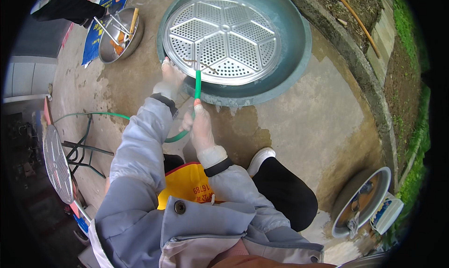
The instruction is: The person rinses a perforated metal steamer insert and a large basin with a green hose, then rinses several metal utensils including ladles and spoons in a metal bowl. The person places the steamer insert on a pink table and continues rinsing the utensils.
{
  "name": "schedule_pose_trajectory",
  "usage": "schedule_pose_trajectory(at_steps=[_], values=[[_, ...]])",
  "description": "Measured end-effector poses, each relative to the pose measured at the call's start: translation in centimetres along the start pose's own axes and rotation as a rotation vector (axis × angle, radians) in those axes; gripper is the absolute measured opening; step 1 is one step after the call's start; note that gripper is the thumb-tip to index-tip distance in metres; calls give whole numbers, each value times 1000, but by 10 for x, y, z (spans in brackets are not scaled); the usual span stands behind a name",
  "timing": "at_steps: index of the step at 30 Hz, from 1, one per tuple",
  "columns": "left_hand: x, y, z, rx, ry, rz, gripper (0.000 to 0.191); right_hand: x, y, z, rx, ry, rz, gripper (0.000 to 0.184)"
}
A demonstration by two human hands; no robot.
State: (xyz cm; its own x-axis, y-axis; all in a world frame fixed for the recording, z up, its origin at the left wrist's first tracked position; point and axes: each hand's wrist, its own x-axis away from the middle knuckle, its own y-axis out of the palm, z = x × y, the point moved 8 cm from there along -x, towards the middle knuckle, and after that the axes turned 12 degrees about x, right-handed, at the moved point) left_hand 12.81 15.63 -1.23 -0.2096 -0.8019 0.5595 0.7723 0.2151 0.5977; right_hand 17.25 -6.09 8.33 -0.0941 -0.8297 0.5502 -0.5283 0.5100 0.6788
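A round perforated metal steamer tray [224,40] rests in a large grey-green plastic basin [296,57], its near edge raised close to the basin's rim. My left hand [172,75], in a clear glove, grips the tray's near left edge; some of its fingers are hidden. A green hose [198,84] is held in my gloved right hand [201,126], its end pointing at the tray. Clear water [200,54] streams from it onto the perforations. Across the tray's near part lies a thin brown strand [201,65], too small to identify.
At upper left, a metal bowl [131,48] holding utensils stands near another person's leg [70,9]. A second perforated tray [58,164] is at left beside metal stand legs [86,148]. A basin of brownish water [364,201] sits lower right, near a concrete curb [368,89].
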Motion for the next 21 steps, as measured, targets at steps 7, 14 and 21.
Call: schedule_pose_trajectory(at_steps=[7, 14, 21], values=[[3, 3, -15, 36, -158, -88, 53, 1, 4, 14, 21, 153, -34, 33], [4, 5, -6, 0, -152, -57, 54, 5, -24, 2, -57, 45, 282, 35], [7, 2, -7, -12, -172, 16, 46, 2, -48, -10, -179, -115, 489, 36]])
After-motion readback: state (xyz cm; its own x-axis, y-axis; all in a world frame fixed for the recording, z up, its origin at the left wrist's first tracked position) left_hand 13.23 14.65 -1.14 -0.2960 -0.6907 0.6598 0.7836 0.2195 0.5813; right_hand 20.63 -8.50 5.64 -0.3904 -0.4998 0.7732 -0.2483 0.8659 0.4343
